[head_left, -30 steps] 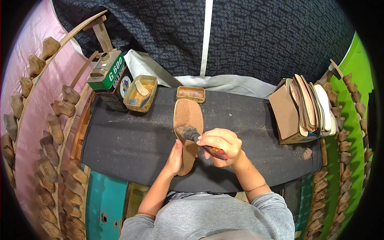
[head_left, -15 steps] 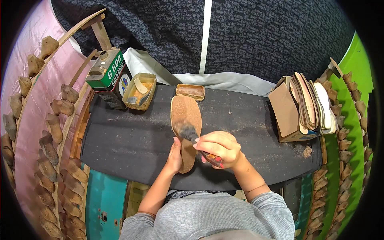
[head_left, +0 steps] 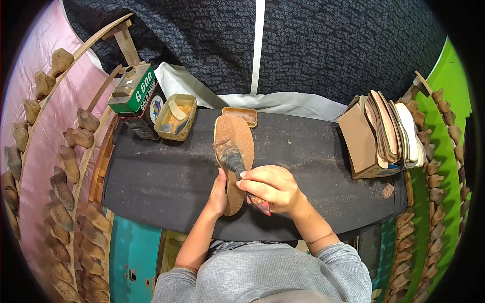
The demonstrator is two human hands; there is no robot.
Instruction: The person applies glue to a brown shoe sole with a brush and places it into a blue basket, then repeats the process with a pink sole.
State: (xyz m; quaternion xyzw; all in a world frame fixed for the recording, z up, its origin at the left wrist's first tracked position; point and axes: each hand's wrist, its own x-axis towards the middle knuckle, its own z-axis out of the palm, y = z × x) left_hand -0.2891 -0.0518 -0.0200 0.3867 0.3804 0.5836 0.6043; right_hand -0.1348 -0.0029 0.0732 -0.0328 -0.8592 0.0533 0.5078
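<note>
A brown, grainy shoe sole (head_left: 241, 135) is held lengthwise over the dark-covered table, toe end away from me. My left hand (head_left: 217, 196) grips its left edge near the narrow middle, thumb along the side and the other fingers hidden beneath. In my right hand (head_left: 273, 188) is a brush (head_left: 232, 157) with dark bristles and a red-stained handle, fingers wrapped round it. The bristles lie against the sole's upper face, toward its left edge.
Behind the sole sits a shallow tray (head_left: 240, 112). At the back left are a yellowish container (head_left: 175, 117) with tools and a G 600 can (head_left: 137, 101). A box (head_left: 359, 141) of insole shapes stands right. Racks of shoe lasts (head_left: 61, 189) flank the table (head_left: 303, 146).
The brush has moved slightly up and left across the sole, my right hand going left with it. My left hand and the sole have shifted only a little.
</note>
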